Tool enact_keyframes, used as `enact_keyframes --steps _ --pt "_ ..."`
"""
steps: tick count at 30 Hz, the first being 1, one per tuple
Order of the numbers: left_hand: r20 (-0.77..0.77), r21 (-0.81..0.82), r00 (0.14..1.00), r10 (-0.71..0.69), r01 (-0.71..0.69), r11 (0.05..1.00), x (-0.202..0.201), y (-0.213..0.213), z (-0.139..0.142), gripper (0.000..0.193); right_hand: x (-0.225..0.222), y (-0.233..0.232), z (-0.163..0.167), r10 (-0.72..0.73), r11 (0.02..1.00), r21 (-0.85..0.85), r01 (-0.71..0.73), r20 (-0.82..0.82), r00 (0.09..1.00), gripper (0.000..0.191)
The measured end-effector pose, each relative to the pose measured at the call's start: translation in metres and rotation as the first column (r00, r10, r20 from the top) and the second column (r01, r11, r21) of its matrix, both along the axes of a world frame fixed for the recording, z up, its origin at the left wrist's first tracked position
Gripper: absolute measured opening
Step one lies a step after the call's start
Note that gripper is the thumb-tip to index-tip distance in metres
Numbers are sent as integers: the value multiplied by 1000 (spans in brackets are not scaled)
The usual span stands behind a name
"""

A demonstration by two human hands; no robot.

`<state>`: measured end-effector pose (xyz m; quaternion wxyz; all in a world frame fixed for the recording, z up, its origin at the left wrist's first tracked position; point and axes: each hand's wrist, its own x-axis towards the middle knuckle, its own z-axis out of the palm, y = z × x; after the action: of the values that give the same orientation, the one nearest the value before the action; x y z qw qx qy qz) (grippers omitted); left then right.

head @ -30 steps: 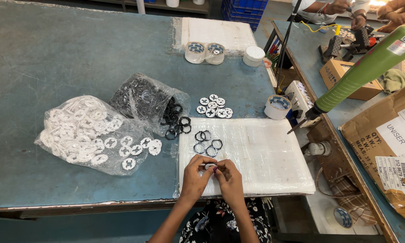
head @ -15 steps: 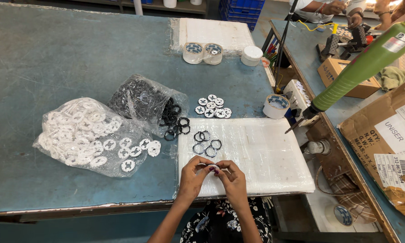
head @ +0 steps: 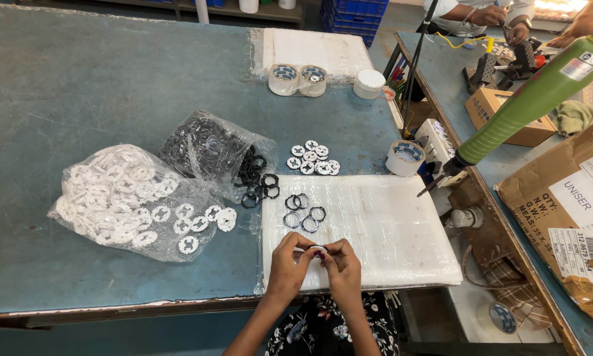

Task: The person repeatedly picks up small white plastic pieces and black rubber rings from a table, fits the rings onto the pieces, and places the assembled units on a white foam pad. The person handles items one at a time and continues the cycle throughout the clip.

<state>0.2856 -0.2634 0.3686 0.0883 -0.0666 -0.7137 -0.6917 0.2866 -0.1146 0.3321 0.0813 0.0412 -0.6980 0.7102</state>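
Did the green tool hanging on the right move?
No. The green tool hangs with its tip beside the tape roll, just as before; only the camera shifted a little.

The small ring (head: 317, 250) pinched between the left hand (head: 290, 264) and right hand (head: 339, 265) is mostly hidden by fingertips; its colour cannot be told. The cardboard box (head: 566, 217) is cut off by the right edge.

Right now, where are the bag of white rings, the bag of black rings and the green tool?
bag of white rings (head: 122, 198), head view, middle of bag
bag of black rings (head: 211, 148), head view, bag's centre
green tool (head: 527, 109), head view, mid handle
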Motion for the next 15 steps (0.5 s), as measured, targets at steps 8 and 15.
enact_keyframes --steps 8,15 --pt "129 119 991 -28 12 993 -7 0 -20 7 -9 3 3 97 989 -110 -94 17 995 5" --pt "105 151 992 73 -89 984 -16 2 -18 17 -34 -5 28 151 989 -1 -151 17 988 3"
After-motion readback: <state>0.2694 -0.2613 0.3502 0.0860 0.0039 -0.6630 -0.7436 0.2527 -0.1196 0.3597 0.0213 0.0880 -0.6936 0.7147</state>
